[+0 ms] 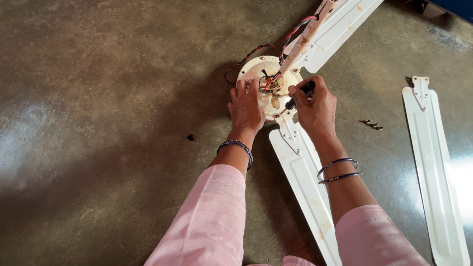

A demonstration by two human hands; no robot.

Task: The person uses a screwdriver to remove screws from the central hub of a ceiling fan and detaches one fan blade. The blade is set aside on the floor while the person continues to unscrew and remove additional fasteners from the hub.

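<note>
Overall, the largest surface in view is a worn, mottled concrete floor [98, 98], on which a dismantled white ceiling fan lies. One long fan blade [305, 197] runs from the hub toward the person between the two forearms; its bracket end meets the hub. A second blade [340, 29] extends from the hub toward the top right. A third, loose blade [436, 172] lies on the floor at the right, well apart from the hub. The round cream motor hub [256, 69] sits at the centre top, its upper face exposed. A pale down rod [308, 37] rises from the hub toward the top edge, with twisted red, black and blue wires [290, 37] along it and a tangle of them at the hub's middle.

The left hand [245, 108] rests flat on the hub's left rim, fingers spread, gripping nothing. The right hand [315, 106] is closed around a black-handled screwdriver [300, 94], whose tip points down at the hub face near the blade bracket. Both wrists carry thin bangles, and the sleeves are pink.

A few small screws [372, 124] lie on the floor right of the hand. A tiny dark object [190, 137] lies left of the hub.
</note>
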